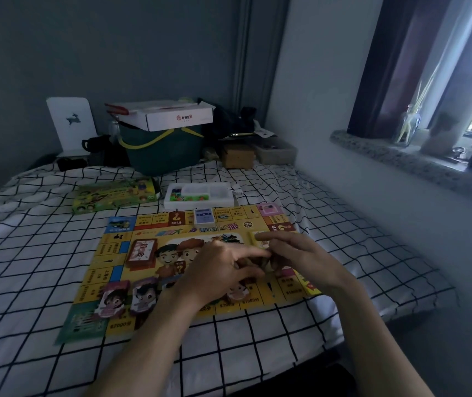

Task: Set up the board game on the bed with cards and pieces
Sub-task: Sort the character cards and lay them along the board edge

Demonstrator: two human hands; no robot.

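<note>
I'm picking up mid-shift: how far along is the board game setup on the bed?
Done: the game board lies open on the bed, with a red card deck and two character pieces on it. In hand: the left hand and right hand work together on something small and blurred. Left: the white tray behind the board holds more pieces.

The board [143,282] carries prices along its near edge: "$7000" [120,325] by the near left corner, "$1000" [250,301] further right. Question marks stand on a far-edge square [176,218] and a far right corner square [283,227]. Its Chinese title is too blurred to read.
</note>
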